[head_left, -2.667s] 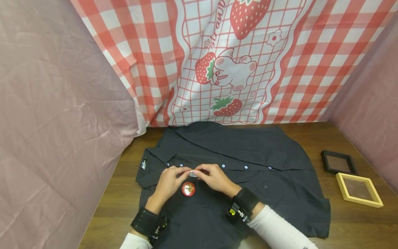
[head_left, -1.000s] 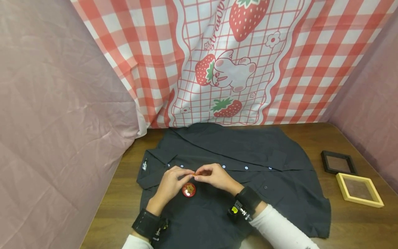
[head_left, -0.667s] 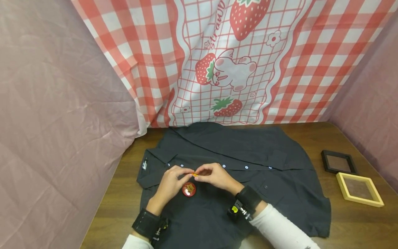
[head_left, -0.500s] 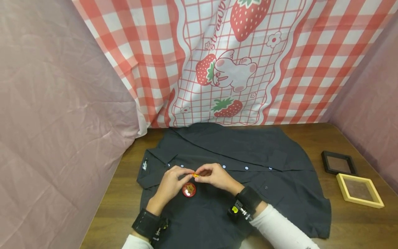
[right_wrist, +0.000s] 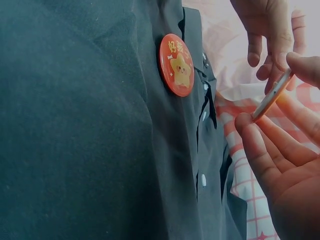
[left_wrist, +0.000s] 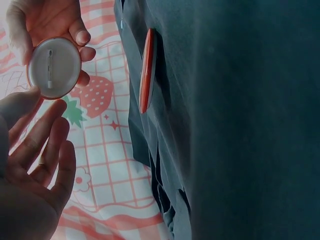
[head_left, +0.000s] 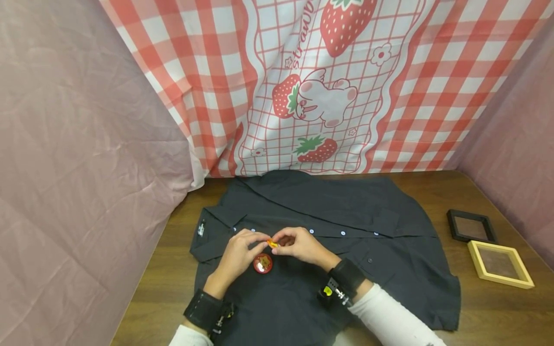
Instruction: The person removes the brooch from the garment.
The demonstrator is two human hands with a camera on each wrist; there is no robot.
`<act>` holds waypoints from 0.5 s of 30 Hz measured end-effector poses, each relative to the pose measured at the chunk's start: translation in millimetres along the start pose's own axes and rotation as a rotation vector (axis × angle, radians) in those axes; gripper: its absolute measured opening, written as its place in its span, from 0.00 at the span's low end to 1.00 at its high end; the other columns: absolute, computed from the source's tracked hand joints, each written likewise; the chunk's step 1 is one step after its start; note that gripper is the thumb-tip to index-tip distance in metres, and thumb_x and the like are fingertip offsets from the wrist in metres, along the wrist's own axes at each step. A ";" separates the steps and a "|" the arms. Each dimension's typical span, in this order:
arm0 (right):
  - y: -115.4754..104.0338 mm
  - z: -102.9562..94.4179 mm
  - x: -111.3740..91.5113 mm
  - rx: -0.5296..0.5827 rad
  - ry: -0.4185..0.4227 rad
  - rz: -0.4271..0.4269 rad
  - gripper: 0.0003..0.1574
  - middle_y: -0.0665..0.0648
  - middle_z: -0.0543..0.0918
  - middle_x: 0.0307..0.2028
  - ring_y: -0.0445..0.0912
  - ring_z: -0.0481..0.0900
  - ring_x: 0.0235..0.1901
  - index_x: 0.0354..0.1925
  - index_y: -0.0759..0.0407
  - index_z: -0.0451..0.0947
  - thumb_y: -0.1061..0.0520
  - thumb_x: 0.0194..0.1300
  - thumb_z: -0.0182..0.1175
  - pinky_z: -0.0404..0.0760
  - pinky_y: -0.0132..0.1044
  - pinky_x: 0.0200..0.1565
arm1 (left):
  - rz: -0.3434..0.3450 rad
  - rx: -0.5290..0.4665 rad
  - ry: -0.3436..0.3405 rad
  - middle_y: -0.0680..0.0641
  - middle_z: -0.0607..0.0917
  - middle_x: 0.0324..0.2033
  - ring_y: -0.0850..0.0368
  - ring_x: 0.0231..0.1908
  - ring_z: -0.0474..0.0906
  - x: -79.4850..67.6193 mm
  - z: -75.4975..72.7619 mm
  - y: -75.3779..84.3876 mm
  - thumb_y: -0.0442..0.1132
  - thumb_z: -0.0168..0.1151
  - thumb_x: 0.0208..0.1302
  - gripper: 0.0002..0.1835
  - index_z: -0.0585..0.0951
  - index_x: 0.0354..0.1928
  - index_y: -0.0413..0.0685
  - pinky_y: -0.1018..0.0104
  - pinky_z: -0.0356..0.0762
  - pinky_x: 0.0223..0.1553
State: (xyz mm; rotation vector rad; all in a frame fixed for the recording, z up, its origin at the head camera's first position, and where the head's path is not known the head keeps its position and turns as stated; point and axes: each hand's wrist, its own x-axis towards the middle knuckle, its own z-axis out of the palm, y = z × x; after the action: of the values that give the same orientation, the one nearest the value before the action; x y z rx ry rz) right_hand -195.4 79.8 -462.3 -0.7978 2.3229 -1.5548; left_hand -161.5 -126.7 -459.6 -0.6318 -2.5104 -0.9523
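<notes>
Both hands hold a round pin badge point(head_left: 272, 243) up over the dark shirt point(head_left: 398, 274). My left hand point(head_left: 239, 250) pinches its left edge between thumb and fingertips; my right hand point(head_left: 299, 246) pinches the opposite edge. In the head view only a narrow orange and yellow strip of its front shows. The left wrist view shows the silver back of the badge point(left_wrist: 62, 70), with its pin lying along the middle. Just below the hands, a red badge with a gold star point(right_wrist: 180, 67) sits face out on the shirt front.
The shirt lies spread on a brown wooden table point(head_left: 147, 288), a row of pale buttons along its placket. To the right are a black frame point(head_left: 452, 226) and a yellow frame point(head_left: 502, 277). A strawberry-print checked cloth point(head_left: 329, 96) hangs behind, pink cloth point(head_left: 95, 168) at the sides.
The held badge has turned between the fingertips: its silver back faced the head view earlier, and now a widening orange and yellow strip shows. Both hands have barely moved; the red badge stays put.
</notes>
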 end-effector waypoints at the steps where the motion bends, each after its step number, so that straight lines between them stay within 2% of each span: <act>1: 0.1 0.0 -0.2 -0.005 0.004 0.000 0.15 0.58 0.86 0.34 0.39 0.81 0.30 0.42 0.60 0.84 0.55 0.57 0.71 0.80 0.29 0.32 | -0.001 0.002 0.002 0.53 0.90 0.35 0.58 0.39 0.82 0.1 0.3 0.0 0.38 0.72 0.55 0.08 0.89 0.38 0.50 0.60 0.81 0.42; 15: 0.6 0.9 -3.1 -0.085 0.082 -0.038 0.15 0.56 0.85 0.34 0.37 0.78 0.29 0.41 0.58 0.84 0.55 0.55 0.72 0.79 0.28 0.31 | -0.053 0.026 -0.012 0.50 0.90 0.36 0.55 0.40 0.83 1.0 1.6 2.1 0.39 0.72 0.56 0.10 0.89 0.40 0.47 0.58 0.81 0.42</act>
State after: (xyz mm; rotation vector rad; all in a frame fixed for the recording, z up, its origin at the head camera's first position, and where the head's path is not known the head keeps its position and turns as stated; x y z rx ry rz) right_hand -192.6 81.1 -463.5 -0.8168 2.4605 -1.5403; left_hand -161.5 -124.0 -459.1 -0.5674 -2.5570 -0.9354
